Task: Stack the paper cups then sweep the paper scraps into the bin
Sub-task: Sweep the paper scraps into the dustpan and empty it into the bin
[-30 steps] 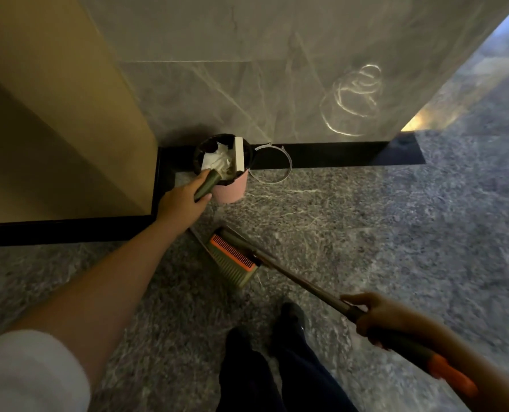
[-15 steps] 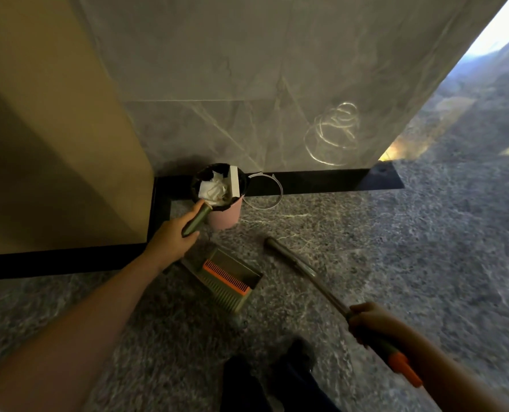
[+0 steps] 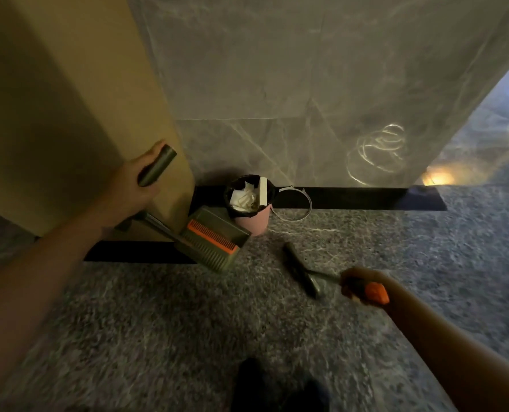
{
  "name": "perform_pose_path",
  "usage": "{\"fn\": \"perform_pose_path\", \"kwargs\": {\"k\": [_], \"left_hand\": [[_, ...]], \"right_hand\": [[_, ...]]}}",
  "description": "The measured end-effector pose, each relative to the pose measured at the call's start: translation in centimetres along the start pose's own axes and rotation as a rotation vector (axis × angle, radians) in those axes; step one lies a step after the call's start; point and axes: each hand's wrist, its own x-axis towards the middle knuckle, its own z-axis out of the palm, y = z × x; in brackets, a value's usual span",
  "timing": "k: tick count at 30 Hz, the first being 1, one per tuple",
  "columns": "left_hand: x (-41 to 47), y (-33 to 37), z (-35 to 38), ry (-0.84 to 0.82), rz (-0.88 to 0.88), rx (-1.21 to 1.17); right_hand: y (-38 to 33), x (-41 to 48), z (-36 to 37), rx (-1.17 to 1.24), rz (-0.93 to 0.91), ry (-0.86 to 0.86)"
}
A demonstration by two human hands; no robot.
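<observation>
Floor (image 3: 188, 322) near bin (image 3: 254, 226): L hand (image 3: 134, 185) grips dustpan (image 3: 214, 242), now raised; R hand (image 3: 357, 282) grips broom (image 3: 301, 269).

A small pink bin (image 3: 254, 223) with a black liner stands on the floor (image 3: 188, 322) against the marble wall (image 3: 277, 84), with crumpled white paper scraps (image 3: 243, 198) heaped inside. Just left of it, an olive dustpan (image 3: 214, 240) with an orange comb hangs tilted. The dark-headed broom (image 3: 300, 269) angles down on the right.

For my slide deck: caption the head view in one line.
Left hand grips the dustpan by its handle near the pink bin of crumpled paper; right hand holds the broom.
</observation>
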Motion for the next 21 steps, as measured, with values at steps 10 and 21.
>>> {"fn": "perform_pose_path", "kwargs": {"k": [10, 21], "left_hand": [[-0.2, 7.6, -1.1, -0.020, 0.209, 0.442], [0.5, 8.8, 12.7, -0.723, 0.801, 1.170]], "right_hand": [[-1.4, -1.9, -2.0, 0.661, 0.090, -0.281], [-0.9, -5.2, -5.0, 0.650, -0.060, -0.487]]}}
